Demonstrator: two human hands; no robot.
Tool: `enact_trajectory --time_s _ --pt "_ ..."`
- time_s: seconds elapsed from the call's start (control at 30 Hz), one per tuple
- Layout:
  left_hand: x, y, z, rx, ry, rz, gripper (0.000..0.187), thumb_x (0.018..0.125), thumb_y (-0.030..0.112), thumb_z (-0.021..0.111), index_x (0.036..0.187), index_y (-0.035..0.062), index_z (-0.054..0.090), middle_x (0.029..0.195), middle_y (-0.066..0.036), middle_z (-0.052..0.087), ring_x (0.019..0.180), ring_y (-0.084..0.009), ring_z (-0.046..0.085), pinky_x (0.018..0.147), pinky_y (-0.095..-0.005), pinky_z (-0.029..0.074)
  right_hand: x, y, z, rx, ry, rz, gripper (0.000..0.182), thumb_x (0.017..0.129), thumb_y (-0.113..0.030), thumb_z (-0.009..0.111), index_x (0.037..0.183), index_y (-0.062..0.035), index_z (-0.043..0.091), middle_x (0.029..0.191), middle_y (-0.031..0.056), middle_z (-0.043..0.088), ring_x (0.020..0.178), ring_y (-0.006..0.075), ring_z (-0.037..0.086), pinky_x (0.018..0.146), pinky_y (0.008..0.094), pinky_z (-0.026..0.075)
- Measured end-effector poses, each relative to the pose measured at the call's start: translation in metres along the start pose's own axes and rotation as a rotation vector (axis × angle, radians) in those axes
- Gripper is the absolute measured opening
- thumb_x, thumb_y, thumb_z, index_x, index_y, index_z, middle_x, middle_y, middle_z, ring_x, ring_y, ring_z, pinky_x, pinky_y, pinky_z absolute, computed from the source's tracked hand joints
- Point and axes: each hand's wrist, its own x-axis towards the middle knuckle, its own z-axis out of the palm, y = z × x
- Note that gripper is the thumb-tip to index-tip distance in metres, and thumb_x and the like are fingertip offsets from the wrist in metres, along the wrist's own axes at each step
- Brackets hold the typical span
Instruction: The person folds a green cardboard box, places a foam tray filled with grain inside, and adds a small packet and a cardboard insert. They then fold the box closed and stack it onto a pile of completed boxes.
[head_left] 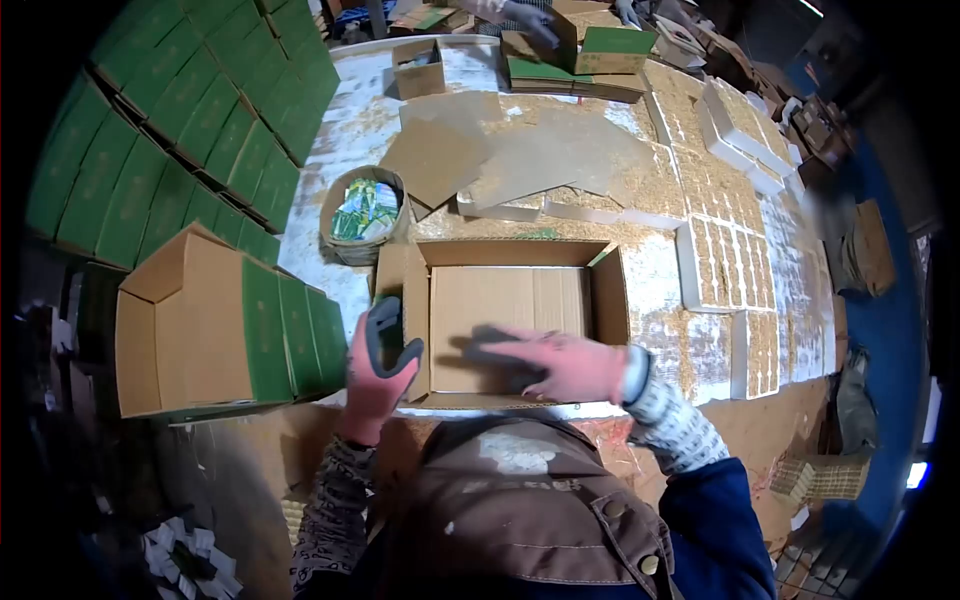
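**Open brown cardboard box (611, 310) at the near edge of a white-topped table (362, 90)**

The pink-and-grey-gloved left hand (378, 372) is at the box's left edge, thumb and fingers spread, nothing visibly held. The similarly gloved right hand (550, 362) (blurred, so I cannot tell its grip) is over the box's interior. Beyond stands a round bucket (366, 256) of green-and-white packets (365, 210).

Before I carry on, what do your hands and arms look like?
The left grip and right grip wear pink gloves with dark grey fingers. Patterned light-and-dark sleeves cover both forearms; a pale cuff shows at the right wrist, a dark blue sleeve higher up.
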Motion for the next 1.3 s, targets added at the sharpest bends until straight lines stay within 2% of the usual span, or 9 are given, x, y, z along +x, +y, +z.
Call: enact_trajectory --time_s 0.17,0.37,0.47,0.6,0.7,0.9,0.97,1.2,1.3 --pt "0.006 0.017 -0.006 0.349 -0.071 0.115 0.044 0.069 0.016 0.073 0.108 0.0 0.058 0.114 -0.016 0.057 0.108 -0.0328 0.052 0.095 -0.0406 0.041 -0.076 0.051 -0.061 0.213 0.615 0.62 0.065 0.074 -0.001 0.067 0.133 -0.0021 0.039 0.13 0.0172 0.048 0.114 0.0286 0.052 0.096 0.0355 0.042" --pt "0.032 0.001 0.021 0.774 -0.475 0.338 0.081 0.069 0.031 0.073 0.137 0.0097 0.035 0.14 -0.02 0.029 0.127 -0.0359 0.031 0.104 -0.0467 0.028 -0.028 0.108 0.036 0.67 0.42 0.693 0.058 0.077 -0.016 0.073 0.126 0.0009 0.047 0.109 0.0097 0.062 0.096 0.0163 0.058 0.085 0.0304 0.048" --pt "0.001 -0.052 0.05 -0.393 -0.324 -0.368 0.108 0.071 0.035 0.075 0.144 -0.0003 0.004 0.149 -0.021 0.013 0.139 -0.0296 0.011 0.113 -0.0376 0.014 -0.047 0.123 0.052 0.938 0.535 0.681 0.049 0.08 -0.021 0.07 0.119 0.0021 0.053 0.106 0.0088 0.063 0.092 0.0163 0.06 0.083 0.0303 0.048" --pt "-0.019 -0.002 0.038 -0.973 -0.263 -0.982 0.057 0.087 0.02 0.06 0.137 0.0058 0.037 0.139 -0.007 0.038 0.125 -0.0159 0.039 0.1 -0.0307 0.036 -0.064 0.138 0.032 0.736 0.269 0.711 0.053 0.091 -0.035 0.053 0.129 0.0006 0.045 0.121 0.0117 0.055 0.111 0.0203 0.051 0.096 0.0304 0.039" --pt "-0.031 0.037 -0.012 -1.479 -0.209 -0.887 0.044 0.091 0.019 0.056 0.132 0.0064 0.045 0.137 -0.004 0.041 0.124 -0.0129 0.039 0.102 -0.0287 0.036 -0.024 0.076 0.001 1.053 0.438 0.484 0.045 0.092 -0.026 0.048 0.128 0.0004 0.048 0.123 0.0111 0.055 0.113 0.0217 0.052 0.098 0.0334 0.04" --pt "-0.056 0.139 -0.195 -0.052 0.071 0.137 0.043 0.092 0.014 0.051 0.133 0.0029 0.043 0.129 -0.013 0.051 0.119 -0.0235 0.047 0.104 -0.0339 0.033 0.066 -0.035 -0.031 1.173 0.68 -0.096 0.041 0.093 -0.025 0.045 0.126 -0.0003 0.048 0.125 0.0124 0.052 0.112 0.0223 0.052 0.098 0.0362 0.042" --pt "-0.087 0.086 -0.241 -0.486 0.654 0.441 0.041 0.09 0.011 0.045 0.129 -0.0006 0.045 0.127 -0.014 0.052 0.117 -0.0214 0.049 0.102 -0.0332 0.035 0.116 -0.079 -0.017 0.856 0.877 -0.22 0.045 0.093 -0.029 0.045 0.128 -0.0008 0.046 0.128 0.0131 0.049 0.115 0.023 0.05 0.098 0.0369 0.042" --pt "-0.073 -0.08 -0.306 -0.45 1.317 -0.128 0.043 0.1 0.025 0.029 0.131 -0.0009 0.043 0.126 -0.01 0.05 0.118 -0.0182 0.044 0.104 -0.03 0.033 0.235 -0.119 0.044 0.327 0.605 -0.527 0.05 0.098 -0.021 0.035 0.141 0.0002 0.023 0.145 0.0197 0.026 0.131 0.0266 0.031 0.106 0.0395 0.032" --pt "-0.082 -0.173 -0.308 0.085 1.142 0.042 0.042 0.1 0.02 0.026 0.134 -0.002 0.038 0.134 -0.014 0.043 0.126 -0.0223 0.039 0.108 -0.0324 0.028 0.278 -0.162 0.04 -0.081 0.122 0.064 0.047 0.094 -0.009 0.038 0.14 0.0006 0.027 0.132 0.0212 0.044 0.12 0.0297 0.044 0.099 0.0367 0.037"
